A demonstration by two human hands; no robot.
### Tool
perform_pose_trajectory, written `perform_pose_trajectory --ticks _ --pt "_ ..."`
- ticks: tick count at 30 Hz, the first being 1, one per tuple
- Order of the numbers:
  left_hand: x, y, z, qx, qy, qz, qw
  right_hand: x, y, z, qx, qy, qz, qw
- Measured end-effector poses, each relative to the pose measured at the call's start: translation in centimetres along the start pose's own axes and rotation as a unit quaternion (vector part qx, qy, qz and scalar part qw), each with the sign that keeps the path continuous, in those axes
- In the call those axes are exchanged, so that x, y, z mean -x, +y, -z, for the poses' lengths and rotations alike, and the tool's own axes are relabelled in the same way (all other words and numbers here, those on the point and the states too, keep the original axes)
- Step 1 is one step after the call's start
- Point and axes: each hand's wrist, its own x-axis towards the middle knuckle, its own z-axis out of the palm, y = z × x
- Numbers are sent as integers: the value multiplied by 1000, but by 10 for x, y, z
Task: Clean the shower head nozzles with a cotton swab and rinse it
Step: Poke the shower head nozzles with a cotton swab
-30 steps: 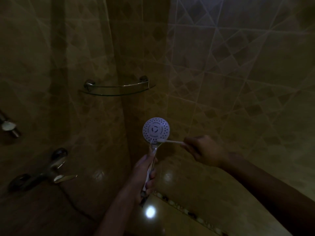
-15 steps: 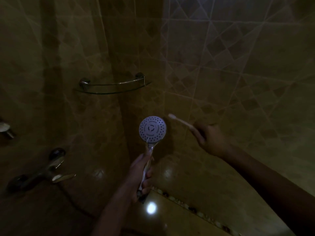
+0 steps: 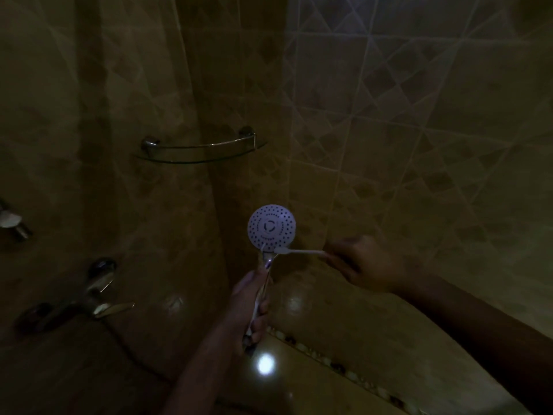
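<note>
A round white shower head (image 3: 271,226) with dark nozzle dots faces me in the middle of the dim shower. My left hand (image 3: 250,307) grips its chrome handle from below and holds it upright. My right hand (image 3: 366,262) is closed on a white cotton swab (image 3: 299,251) that lies level. The swab's tip touches the lower edge of the shower head's face, where it joins the handle.
Tiled walls meet in a corner behind the shower head. A glass corner shelf (image 3: 203,148) with a chrome rail hangs above. A chrome mixer tap (image 3: 95,298) sits on the left wall, another fitting (image 3: 12,220) at the far left. A bright light reflection (image 3: 264,363) shines on the tiles below.
My right hand lifted the swab up and away from the shower head half a second ago, then brought it back down to the head's lower edge. My left hand kept its grip.
</note>
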Motion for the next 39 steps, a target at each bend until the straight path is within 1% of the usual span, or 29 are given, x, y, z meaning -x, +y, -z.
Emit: perform_pose_trajectory --ticks 2,5,6,7,9,10,11,12,13,15,16,18,20,21,22,24,25,26,28,29,30,31,33,34,35,36,37,38,39 --pt "2 -1 -1 -5 7 -1 1000 -2 5 -4 30 27 -21 999" --pt "4 -3 0 -11 19 1 1000 -7 18 -4 93 161 -120 975" --pt "5 -3 0 -9 23 2 1000 -7 19 -2 92 181 -130 971" --pt "6 -3 0 -6 27 2 1000 -5 16 0 73 173 -110 976" --pt "7 -3 0 -11 28 -1 1000 0 3 1 2 83 -25 996" --pt "7 -3 0 -16 29 -4 999 2 -1 -2 -10 28 7 1000" --pt "7 -3 -1 -21 29 -8 999 2 -1 -6 1 6 16 1000" --pt "7 -3 -1 -24 29 -11 999 -1 2 -8 20 21 -8 1000" --pt "7 -3 -1 -27 28 -13 999 -6 7 -8 39 67 -55 996" --pt "9 -3 -1 -33 28 -16 999 -13 13 -3 77 170 -140 972" --pt "11 -2 -1 -36 28 -18 999 -13 14 -1 68 179 -133 972" --pt "13 -1 -2 -41 24 -21 999 -10 4 3 11 111 -44 993" --pt "14 -1 -1 -40 23 -25 999 -7 -4 1 0 23 38 999" --pt "13 -1 -1 -40 23 -28 999 -9 -2 1 20 19 40 999" --pt "13 0 -1 -40 24 -30 998 -14 1 4 38 44 2 998" --pt "14 1 -1 -44 27 -31 998 -23 9 12 65 143 -93 983" --pt "14 1 -1 -46 28 -30 998 -24 11 14 61 167 -102 979" --pt "14 2 -1 -47 28 -28 998 -23 10 16 45 160 -72 984" --pt "13 4 -3 -48 32 -26 998 -20 3 16 2 65 21 998" --pt "11 5 -4 -49 35 -29 998 -19 1 13 0 15 48 999" --pt "11 6 -4 -51 38 -31 998 -20 2 10 19 -1 53 998" --pt "10 7 -5 -53 40 -33 997 -23 4 9 43 18 30 998" --pt "10 8 -5 -53 38 -30 997 -29 10 11 83 130 -46 987" --pt "10 8 -5 -50 35 -27 998 -31 11 12 86 170 -67 979" --pt "10 8 -5 -48 33 -25 998 -31 11 13 74 171 -57 981" --pt "10 8 -5 -49 32 -22 998 -29 8 12 41 135 -24 990" --pt "8 8 -6 -52 33 -20 998 -28 4 11 7 77 12 997" --pt "7 7 -5 -55 33 -19 998 -26 0 9 -7 21 39 999" --pt "5 7 -5 -59 31 -18 998 -26 -1 6 5 -5 48 999"
